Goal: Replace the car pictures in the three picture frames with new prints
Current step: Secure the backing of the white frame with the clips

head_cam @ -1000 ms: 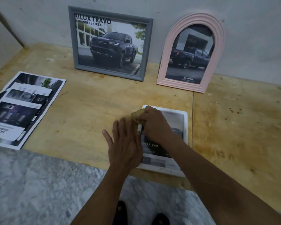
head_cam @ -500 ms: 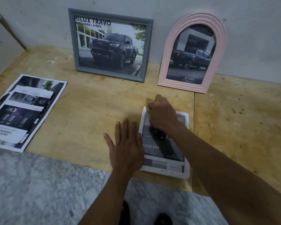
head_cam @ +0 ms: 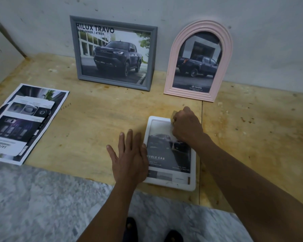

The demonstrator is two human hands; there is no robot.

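A white picture frame point(head_cam: 192, 173) lies flat near the front edge of the wooden board, with a dark car print reading "DOUBLE CAB" in it. My left hand point(head_cam: 129, 159) lies flat, fingers straight, partly on the frame's left rim. My right hand point(head_cam: 186, 127) is curled over the frame's top right part and grips a small tan object point(head_cam: 173, 114) that peeks out above the fingers. A grey frame point(head_cam: 115, 53) with a "HILUX TRAVO" print and a pink arched frame point(head_cam: 199, 62) with a pickup print lean upright against the wall.
A stack of loose car prints point(head_cam: 23, 123) lies at the board's left. A pale box point(head_cam: 2, 56) stands at the far left against the wall. Bare wooden board point(head_cam: 252, 137) spreads to the right. Marble floor point(head_cam: 33, 203) and my feet show below the board's edge.
My right hand with the tan object has moved from the frame's top left corner across to its top right part. My left hand has stayed pressed at the left rim.
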